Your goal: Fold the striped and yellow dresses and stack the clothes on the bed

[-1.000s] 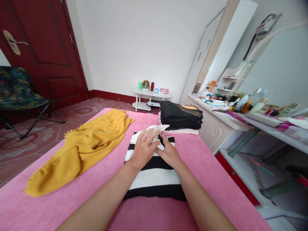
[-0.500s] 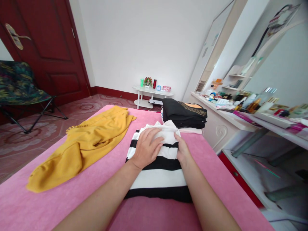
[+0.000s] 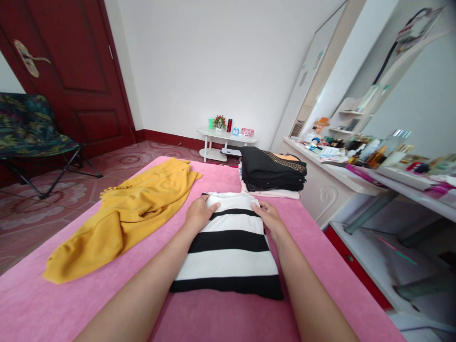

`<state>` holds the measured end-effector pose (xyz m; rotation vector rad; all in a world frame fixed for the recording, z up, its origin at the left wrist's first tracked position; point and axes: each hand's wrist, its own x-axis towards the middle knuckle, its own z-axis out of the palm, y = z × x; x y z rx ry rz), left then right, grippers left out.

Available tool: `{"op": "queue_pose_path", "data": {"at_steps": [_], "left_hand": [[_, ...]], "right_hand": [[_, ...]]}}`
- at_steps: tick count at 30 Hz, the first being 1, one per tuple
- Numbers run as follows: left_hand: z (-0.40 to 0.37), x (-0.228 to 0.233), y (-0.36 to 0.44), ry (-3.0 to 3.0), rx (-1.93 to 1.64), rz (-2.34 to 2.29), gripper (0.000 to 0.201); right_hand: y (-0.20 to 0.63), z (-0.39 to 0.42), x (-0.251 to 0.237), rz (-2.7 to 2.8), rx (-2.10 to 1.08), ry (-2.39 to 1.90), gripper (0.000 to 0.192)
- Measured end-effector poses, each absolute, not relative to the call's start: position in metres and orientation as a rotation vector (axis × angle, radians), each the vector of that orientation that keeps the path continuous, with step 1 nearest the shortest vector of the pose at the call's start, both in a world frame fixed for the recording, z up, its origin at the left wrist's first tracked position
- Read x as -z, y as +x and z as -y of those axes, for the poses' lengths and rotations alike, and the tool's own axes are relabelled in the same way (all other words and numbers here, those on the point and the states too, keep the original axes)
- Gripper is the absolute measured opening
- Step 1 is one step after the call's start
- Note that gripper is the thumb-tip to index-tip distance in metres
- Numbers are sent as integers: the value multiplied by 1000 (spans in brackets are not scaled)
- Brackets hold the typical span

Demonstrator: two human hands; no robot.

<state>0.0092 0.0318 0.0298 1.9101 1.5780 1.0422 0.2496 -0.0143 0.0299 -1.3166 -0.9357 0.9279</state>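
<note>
A folded black-and-white striped shirt (image 3: 228,261) lies on the pink bedspread (image 3: 221,318) in front of me. At its far left corner, my left hand (image 3: 201,213) grips the edge, thumb on top and fingers tucked beneath. My right hand (image 3: 269,217) pinches the far right corner in the same way, thumb over the white cloth. Left of the shirt a mustard-yellow garment (image 3: 142,209) is spread out, wrinkled. Beyond my right hand stands a stack of folded dark clothes (image 3: 270,168), with lighter cloth under it.
A dressing table (image 3: 320,166) crowded with bottles runs along the right side. A camouflage folding chair (image 3: 35,128) stands at left by the red door (image 3: 71,61). A small white table (image 3: 228,135) with several items is against the far wall.
My left hand has moved left from the middle of the shirt to its far left corner. The ruffled white far end now lies folded over and smoother. My right hand stays near the right corner.
</note>
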Motion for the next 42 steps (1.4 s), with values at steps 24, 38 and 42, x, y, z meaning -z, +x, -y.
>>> {"op": "queue_pose_path", "data": {"at_steps": [24,38,42], "left_hand": [[-2,-152,-7,1609,-1834,-681,47],[-28,-73,-43,2050,-1172,-772,4],[-21,-85,-47,1957,-1055,-718,8]], "right_hand": [[220,55,-136,1114,-300,-905,50],[245,36,-43,1365,-625,-1156,14],[243,39,-54,1389,-632,-1145,15]]}}
